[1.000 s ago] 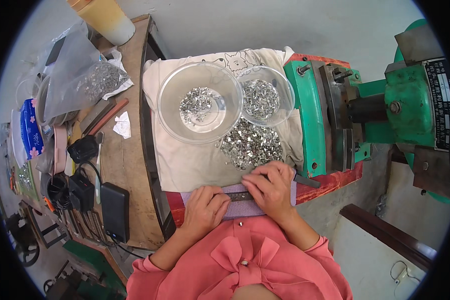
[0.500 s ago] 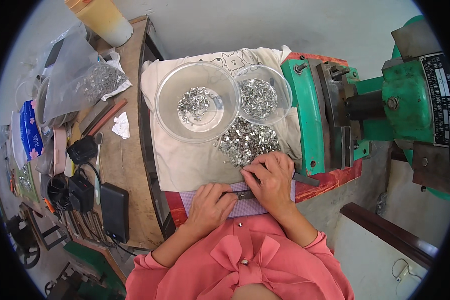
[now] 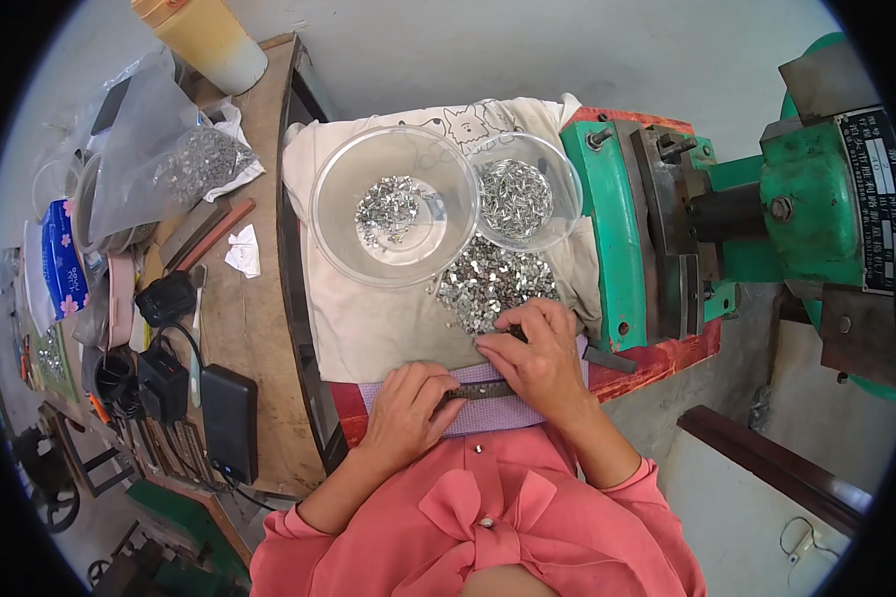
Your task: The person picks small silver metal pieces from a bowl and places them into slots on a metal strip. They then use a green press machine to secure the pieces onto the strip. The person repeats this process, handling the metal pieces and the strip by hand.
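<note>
My left hand (image 3: pixel 406 410) is closed on the left end of a narrow dark metal strip (image 3: pixel 483 391), which lies across a lilac cloth (image 3: pixel 465 417) close to my body. My right hand (image 3: pixel 540 360) reaches to the near edge of a heap of small shiny metal pieces (image 3: pixel 496 287); its thumb and fingers are bent together, and what they pinch is too small to make out. Beyond the heap stand two clear plastic tubs: a large tub (image 3: pixel 321 231) with some small metal pieces, and a smaller tub (image 3: pixel 570 181) holding thin metal pins.
A green machine press (image 3: pixel 811 204) stands close on the right, with a dark flat bar (image 3: pixel 609 359) by its base. On the left, a wooden table (image 3: pixel 254 373) carries a black power bank (image 3: pixel 229 423), cables, a plastic bag (image 3: pixel 144 149) of metal pieces and a yellowish jar (image 3: pixel 204 50).
My right hand has shifted slightly up, away from the strip, and its fingers are now at the heap's edge. More of the strip shows; my left hand has barely moved.
</note>
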Motion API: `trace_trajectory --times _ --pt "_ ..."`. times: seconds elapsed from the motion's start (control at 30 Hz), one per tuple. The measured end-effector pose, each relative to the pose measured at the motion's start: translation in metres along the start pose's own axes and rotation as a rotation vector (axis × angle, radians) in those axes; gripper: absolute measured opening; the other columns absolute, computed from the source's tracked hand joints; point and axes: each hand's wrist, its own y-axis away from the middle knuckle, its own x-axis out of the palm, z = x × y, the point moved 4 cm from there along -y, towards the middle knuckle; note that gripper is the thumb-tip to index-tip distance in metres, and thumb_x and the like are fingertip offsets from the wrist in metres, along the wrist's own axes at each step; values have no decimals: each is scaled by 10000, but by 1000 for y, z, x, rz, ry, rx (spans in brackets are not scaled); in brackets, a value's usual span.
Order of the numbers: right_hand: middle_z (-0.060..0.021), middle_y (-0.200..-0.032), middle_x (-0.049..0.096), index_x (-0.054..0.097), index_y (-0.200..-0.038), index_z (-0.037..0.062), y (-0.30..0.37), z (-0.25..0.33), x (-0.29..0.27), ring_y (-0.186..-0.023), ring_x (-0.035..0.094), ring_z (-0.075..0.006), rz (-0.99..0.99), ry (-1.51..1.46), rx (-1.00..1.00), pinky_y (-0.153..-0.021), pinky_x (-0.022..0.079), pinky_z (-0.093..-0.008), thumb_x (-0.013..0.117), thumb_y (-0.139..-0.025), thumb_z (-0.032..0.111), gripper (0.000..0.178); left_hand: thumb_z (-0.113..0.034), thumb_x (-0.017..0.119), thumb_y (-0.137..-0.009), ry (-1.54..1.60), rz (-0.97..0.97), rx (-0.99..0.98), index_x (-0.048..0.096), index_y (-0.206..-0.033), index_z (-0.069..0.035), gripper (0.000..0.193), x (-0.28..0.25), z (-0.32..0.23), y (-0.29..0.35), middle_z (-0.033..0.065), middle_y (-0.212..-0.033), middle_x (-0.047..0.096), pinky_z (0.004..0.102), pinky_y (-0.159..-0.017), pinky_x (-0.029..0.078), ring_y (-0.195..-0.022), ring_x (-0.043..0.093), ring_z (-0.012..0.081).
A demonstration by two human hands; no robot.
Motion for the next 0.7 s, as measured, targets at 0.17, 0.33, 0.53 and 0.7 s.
trace_trajectory --times 0.17,0.33,0.53,0.7 --pt "-11 -992 620 700 -858 113 -8 4 8 -1021 554 -262 16 -14 -16 -895 397 -424 796 -721 122 168 -96 821 -736 3 -14 -10 629 -968 -62 304 -1 1 3 100 -1004 608 404 -776 459 -897 592 308" --pt "3 -992 622 672 -837 123 7 17 -5 -1022 558 -245 -7 -81 -19 -899 390 -416 802 -698 118 190 -97 820 -736 1 -16 -14 651 -955 -63 278 0 2 4 95 -1006 606 404 -774 458 -899 590 306" --pt "10 -979 623 706 -874 138 39 20 1 -1011 554 -242 59 -122 12 -897 382 -415 811 -713 136 192 -93 807 -736 -11 -17 -2 663 -927 -78 240 2 1 1 83 -985 608 398 -753 447 -877 584 296" --pt "10 -963 620 732 -893 143 23 13 -5 -1007 546 -247 0 -58 41 -894 378 -417 809 -738 151 173 -93 797 -736 -24 -19 1 658 -905 -89 219 5 2 1 76 -978 609 400 -735 434 -851 573 293"
